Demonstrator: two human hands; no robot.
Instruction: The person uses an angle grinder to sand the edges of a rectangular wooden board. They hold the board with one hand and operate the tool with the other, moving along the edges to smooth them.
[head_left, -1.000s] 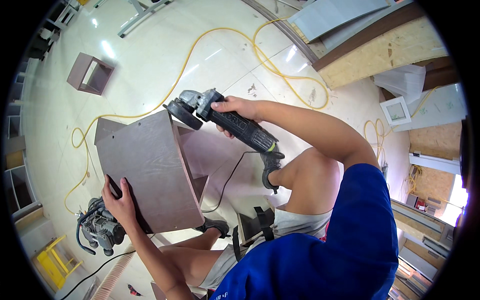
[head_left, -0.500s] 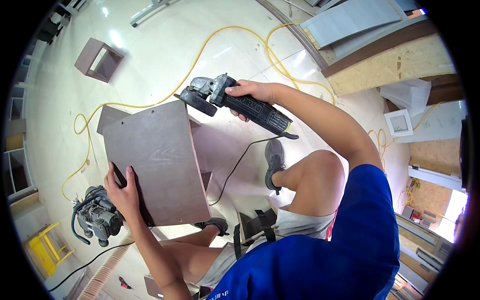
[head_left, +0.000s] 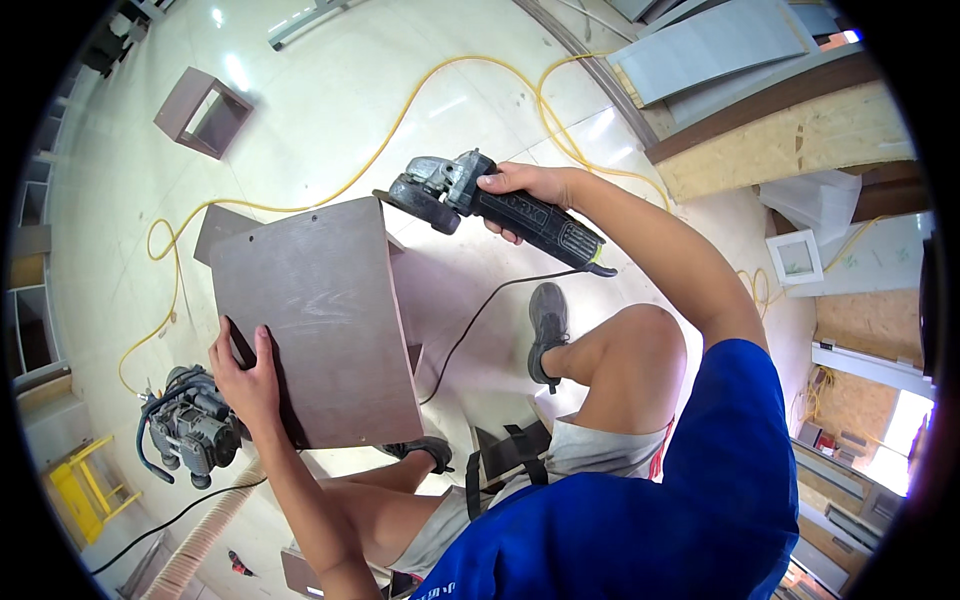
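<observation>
A grey-brown wooden box or cabinet piece stands before me, its flat panel (head_left: 315,330) facing up, with small dark holes along the far edge. My left hand (head_left: 248,385) rests on the panel's left side, fingers and thumb spread, gripping nothing. In my right hand (head_left: 530,190) is a black and grey angle grinder (head_left: 535,228), held by its body. Its wheel is close to the panel's far right corner; whether the two touch I cannot tell. A black power cord (head_left: 470,325) trails from the grinder's rear toward the box.
A grey power tool with hoses (head_left: 195,430) sits left of the panel, near a ribbed hose (head_left: 215,530). A yellow hose (head_left: 400,105) loops over the tiled floor. Beyond lies a small open box (head_left: 203,112). Stacked boards (head_left: 715,50) are at far right, a yellow stand (head_left: 90,490) at left.
My right hand has shifted the angle grinder slightly to the right along the panel's far corner. My left hand stays on the panel in nearly the same place.
</observation>
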